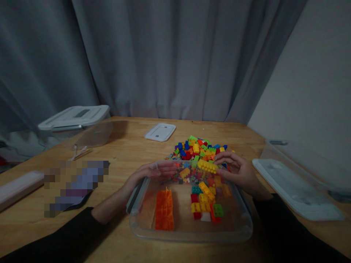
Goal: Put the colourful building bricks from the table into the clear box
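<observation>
**Yellow brick (207,166) pinched at the clear tub's (189,237) far rim**

The marks on the small white lid (160,132), beyond the tub, are too small to read. The tub sits on a wooden bench (131,138); a grey curtain (170,58) hangs beyond it, with a pale wall (309,84) to its right. Inside the tub, an orange piece (164,210) lies left of mixed bricks (204,207). A brick pile (196,148) spreads past its far rim; a lidded box (76,124) stands far left of it. The right hand's (237,170) grip is closed, thumb and fingers on the yellow brick; the left hand (152,170) lies open, fingers straight, by the tub's far left corner.
</observation>
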The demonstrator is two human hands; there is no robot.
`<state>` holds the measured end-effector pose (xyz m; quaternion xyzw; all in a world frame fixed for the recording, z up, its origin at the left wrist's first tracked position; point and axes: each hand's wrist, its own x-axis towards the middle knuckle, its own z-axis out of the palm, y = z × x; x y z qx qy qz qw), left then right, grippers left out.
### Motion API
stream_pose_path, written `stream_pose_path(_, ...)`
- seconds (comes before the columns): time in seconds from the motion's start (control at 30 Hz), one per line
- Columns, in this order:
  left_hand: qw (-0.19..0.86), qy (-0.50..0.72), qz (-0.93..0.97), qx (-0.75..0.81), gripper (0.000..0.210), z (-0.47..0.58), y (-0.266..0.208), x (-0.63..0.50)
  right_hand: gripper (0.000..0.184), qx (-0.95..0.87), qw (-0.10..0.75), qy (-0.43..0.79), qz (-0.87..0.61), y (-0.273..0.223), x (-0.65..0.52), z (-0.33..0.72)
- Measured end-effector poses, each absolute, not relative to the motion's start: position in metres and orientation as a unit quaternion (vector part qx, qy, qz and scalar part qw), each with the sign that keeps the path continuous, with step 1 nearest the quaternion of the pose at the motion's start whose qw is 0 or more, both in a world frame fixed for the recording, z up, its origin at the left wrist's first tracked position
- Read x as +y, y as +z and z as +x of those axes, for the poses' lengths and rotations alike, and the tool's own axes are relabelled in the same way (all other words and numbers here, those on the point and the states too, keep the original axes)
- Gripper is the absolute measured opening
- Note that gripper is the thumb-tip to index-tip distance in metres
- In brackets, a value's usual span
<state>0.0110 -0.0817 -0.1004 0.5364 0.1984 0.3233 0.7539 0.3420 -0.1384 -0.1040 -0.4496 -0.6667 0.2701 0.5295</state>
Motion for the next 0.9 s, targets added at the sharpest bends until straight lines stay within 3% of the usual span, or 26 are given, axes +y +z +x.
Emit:
stream_pose_path(0.1, 0.758, 0.334, 0.526, 0.196, 0.043, 0.011, -0.100, -0.086, 0.032, -0.672, 0.504, 0.302, -0.451, -0.103, -0.141, 0.342)
stream_pose_path(0.37, 0.768, 0.324, 0.527, 0.170, 0.044, 0.008, -0.111, -0.074, 0.015, -0.721, 0.466, 0.270, -0.435, -0.098, -0.141, 0.343)
stream_pose_path(0.63, 0.749, 0.307, 0.566, 0.158, 0.048, 0.006, -0.105, -0.071, 0.016, -0.757, 0.401, 0.288, -0.428, -0.097, -0.141, 0.348)
stream_pose_path(0.9, 0.771, 0.292, 0.546, 0.145, 0.049, 0.007, -0.102, -0.074, 0.016, -0.707, 0.467, 0.312, -0.431, -0.089, -0.146, 0.338)
